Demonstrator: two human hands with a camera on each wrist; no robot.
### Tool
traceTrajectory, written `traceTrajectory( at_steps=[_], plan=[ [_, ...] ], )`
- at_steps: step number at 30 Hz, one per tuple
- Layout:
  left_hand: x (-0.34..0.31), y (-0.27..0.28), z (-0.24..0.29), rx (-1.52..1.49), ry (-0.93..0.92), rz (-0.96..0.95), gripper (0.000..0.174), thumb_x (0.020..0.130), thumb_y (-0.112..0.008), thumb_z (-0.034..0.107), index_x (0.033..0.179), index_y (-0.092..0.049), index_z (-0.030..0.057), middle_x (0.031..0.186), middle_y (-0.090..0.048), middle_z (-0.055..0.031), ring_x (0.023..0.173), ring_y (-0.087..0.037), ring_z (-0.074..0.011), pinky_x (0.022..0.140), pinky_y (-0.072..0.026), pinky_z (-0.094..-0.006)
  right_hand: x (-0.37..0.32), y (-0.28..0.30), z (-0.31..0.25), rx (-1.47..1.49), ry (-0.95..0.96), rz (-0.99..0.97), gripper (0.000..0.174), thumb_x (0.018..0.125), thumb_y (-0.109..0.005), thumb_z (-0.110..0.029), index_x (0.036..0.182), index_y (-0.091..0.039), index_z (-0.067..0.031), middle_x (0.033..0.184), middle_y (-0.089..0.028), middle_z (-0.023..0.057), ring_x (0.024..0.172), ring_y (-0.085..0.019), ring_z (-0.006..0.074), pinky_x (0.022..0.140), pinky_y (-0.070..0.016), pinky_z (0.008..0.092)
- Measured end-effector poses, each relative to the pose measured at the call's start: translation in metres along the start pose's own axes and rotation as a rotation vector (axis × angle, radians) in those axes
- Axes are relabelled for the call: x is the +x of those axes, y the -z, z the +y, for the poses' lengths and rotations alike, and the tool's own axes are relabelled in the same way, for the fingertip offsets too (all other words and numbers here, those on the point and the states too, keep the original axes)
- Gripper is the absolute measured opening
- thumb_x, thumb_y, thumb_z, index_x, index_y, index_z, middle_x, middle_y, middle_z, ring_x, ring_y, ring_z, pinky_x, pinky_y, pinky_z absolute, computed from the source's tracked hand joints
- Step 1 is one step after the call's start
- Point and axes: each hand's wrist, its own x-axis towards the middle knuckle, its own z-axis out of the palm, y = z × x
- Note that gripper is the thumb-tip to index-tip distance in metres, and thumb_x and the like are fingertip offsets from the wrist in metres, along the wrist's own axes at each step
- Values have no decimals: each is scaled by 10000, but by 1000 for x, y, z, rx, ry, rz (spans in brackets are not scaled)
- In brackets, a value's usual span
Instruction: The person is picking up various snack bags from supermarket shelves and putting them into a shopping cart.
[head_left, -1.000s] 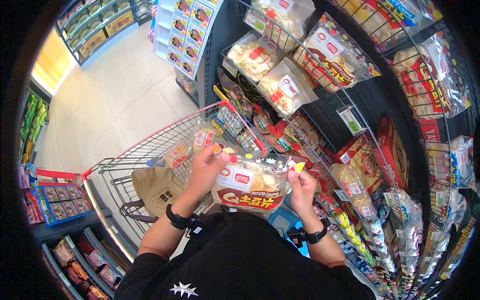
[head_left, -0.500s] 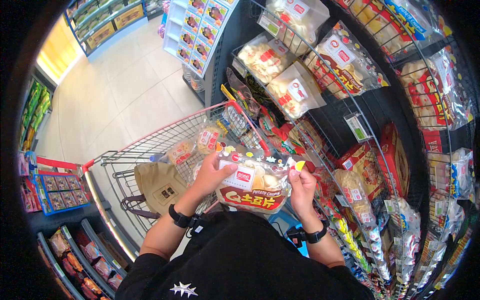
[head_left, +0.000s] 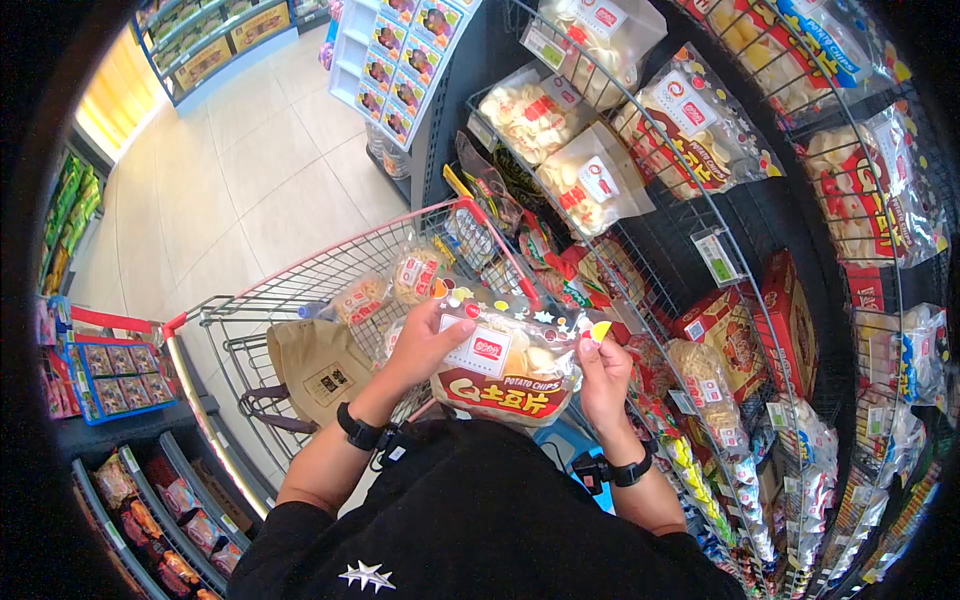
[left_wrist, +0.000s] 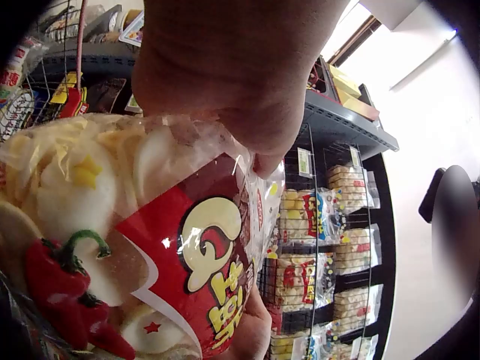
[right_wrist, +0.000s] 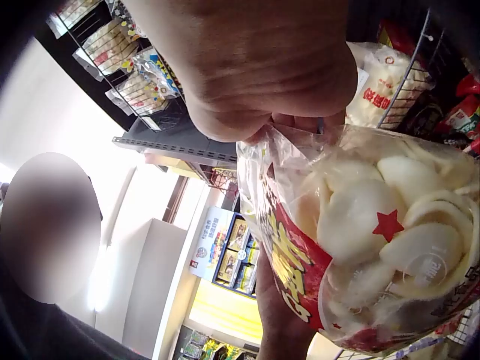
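A clear bag of potato chips [head_left: 505, 393] with a red and yellow label is held up in front of the body, over the cart's near end. The left hand [head_left: 424, 345] grips its upper left edge, thumb across the front. At the upper right corner, the right hand [head_left: 604, 382] pinches the bag between thumb and fingers. In the left wrist view the bag [left_wrist: 180, 247] fills the lower left, with the left hand [left_wrist: 232, 67] above it. The right wrist view has the bag's other side [right_wrist: 360, 232] below the right hand [right_wrist: 270, 67]; the fingertips are partly hidden.
A shopping cart [head_left: 335, 240] holds a tan bag [head_left: 318, 372] and bagged snacks [head_left: 418, 272]. Wire racks with chip bags [head_left: 692, 120] rise at the right. Low shelves [head_left: 150, 500] stand at the lower left, and tiled floor [head_left: 215, 190] lies beyond the cart.
Compared with the earliest head frame, the cart and racks appear shifted slightly right in the view. Both hands keep their hold on the chip bag, which has barely moved.
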Motion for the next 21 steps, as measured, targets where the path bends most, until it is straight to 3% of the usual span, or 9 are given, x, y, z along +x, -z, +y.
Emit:
traceTrajectory(
  at_steps=[21],
  plan=[
    [1,1,0,-25,5,-15,316,903,-650,149,1137,-536,-31,1034,-653,-85,905,-636,-125,791,-534,-279,0,-3,-2,131,-69,-19,181,963,-574,-157,916,-649,1,844,-627,2,727,-501,48,663,-382,210]
  ],
)
